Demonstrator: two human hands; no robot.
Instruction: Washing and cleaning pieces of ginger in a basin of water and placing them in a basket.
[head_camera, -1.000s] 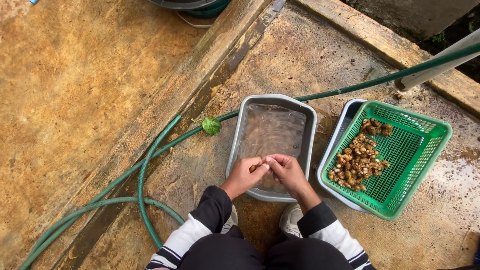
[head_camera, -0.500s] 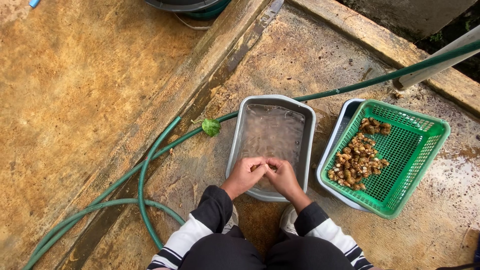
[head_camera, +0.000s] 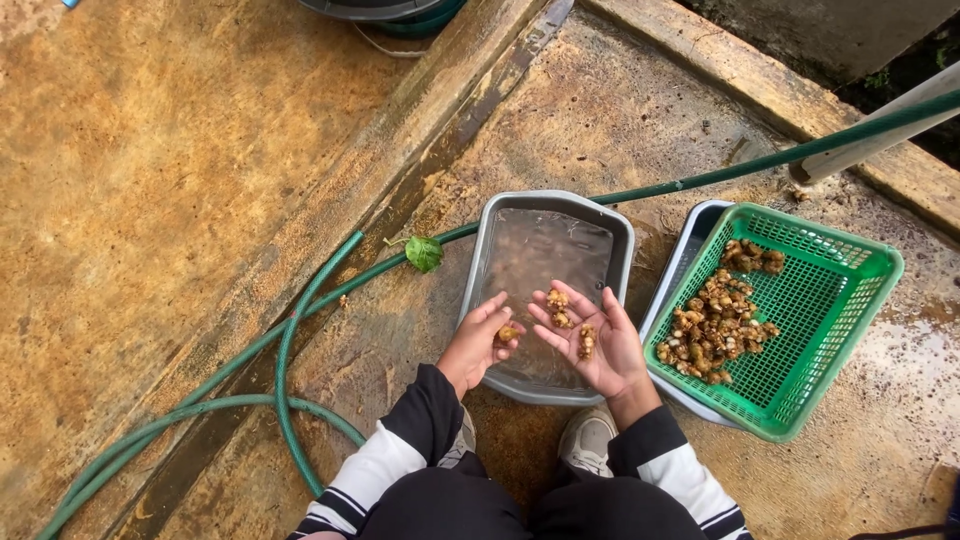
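- Small knobbly brown root pieces (head_camera: 572, 325) lie on the open right hand (head_camera: 590, 345); the left hand (head_camera: 485, 335) pinches another, over the grey water-filled plastic tub (head_camera: 480, 255).
- Rinsing step, seemingly; clean pieces likely suit the green mesh basket (head_camera: 850, 330) beside it.
- Green hose (head_camera: 285, 350) crosses the concrete floor (head_camera: 150, 180).

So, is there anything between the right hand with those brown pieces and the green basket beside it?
Nothing visible. The right hand lies open, palm up, with brown pieces on it, above the grey tub. The green basket sits directly beside it, open-topped, with only the tub's rim between them.
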